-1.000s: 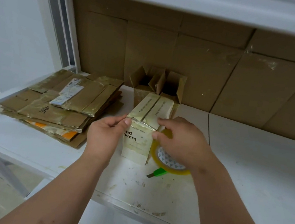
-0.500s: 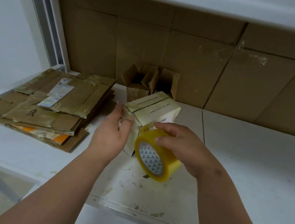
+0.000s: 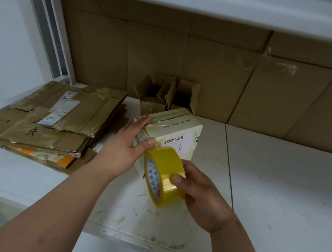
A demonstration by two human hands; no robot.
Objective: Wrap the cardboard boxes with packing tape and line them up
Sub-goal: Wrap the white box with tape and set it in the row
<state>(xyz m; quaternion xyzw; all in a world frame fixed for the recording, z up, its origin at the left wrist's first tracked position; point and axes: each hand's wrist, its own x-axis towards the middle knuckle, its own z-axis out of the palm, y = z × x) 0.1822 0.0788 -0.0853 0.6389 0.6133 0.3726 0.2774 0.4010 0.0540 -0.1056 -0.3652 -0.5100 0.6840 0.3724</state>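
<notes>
A pale yellow cardboard box with a barcode label stands on the white table, turned so one corner faces me. My left hand lies flat against the box's left side, fingers straight, with the thumb on the near edge. My right hand grips a roll of yellow packing tape just in front of the box. The roll stands on edge above the table. A strip of tape runs from the roll to the box near my left thumb.
A pile of flattened cardboard boxes lies at the left. Two small open brown boxes stand behind the pale box against a cardboard-lined back wall. A white shelf hangs overhead.
The box has turned, its barcode side now towards me. My right hand has pulled the tape roll down and towards me. My left hand moved from the top edge to the left side.
</notes>
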